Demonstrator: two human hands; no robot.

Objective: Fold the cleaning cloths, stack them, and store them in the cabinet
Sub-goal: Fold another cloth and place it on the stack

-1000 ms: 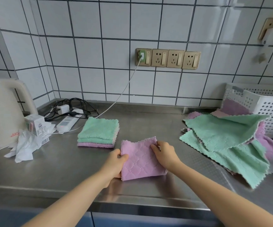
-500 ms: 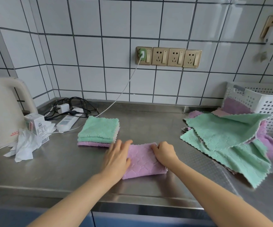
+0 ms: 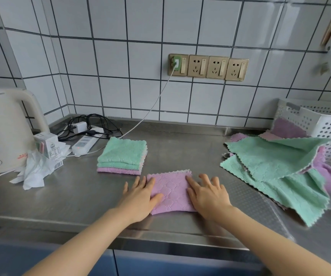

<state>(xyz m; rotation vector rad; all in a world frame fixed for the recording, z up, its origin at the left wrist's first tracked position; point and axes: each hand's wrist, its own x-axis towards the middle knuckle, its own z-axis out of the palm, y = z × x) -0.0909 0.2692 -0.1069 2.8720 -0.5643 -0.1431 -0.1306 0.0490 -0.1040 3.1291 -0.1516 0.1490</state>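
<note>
Two hands laid flat on a folded purple cloth (image 3: 170, 191) at the front of the steel worktop (image 3: 71, 196), close to its near edge. Left hand (image 3: 140, 198) spread, fingers straight, resting partly on the cloth's left edge and partly on bare metal; right hand (image 3: 208, 194) likewise spread, palm down over the right edge, index finger along the fabric. No pinching, no curling round anything: pressing only, most likely to flatten the fold and settle the layers so the square keeps its shape when lifted. Just behind and to the left, apart from the cloth in hand, a neat stack (image 3: 122, 156) of folded cloths, green on top, purple at the bottom, probably kept within easy reach as the place for each finished square. Well off to the right, a loose heap (image 3: 280, 170) of unfolded green and purple cloths spilling from beside a white perforated basket (image 3: 323, 132), evidently the supply waiting to be folded. Clutter pushed to the far left, out of the folding area: a cream kettle (image 3: 3, 128), a small carton (image 3: 46, 144), crumpled paper (image 3: 35, 172), a power strip (image 3: 85, 142) with tangled cables. Cabinet doors only partly visible below the worktop; storing clearly some way off, given the heap remaining.
</note>
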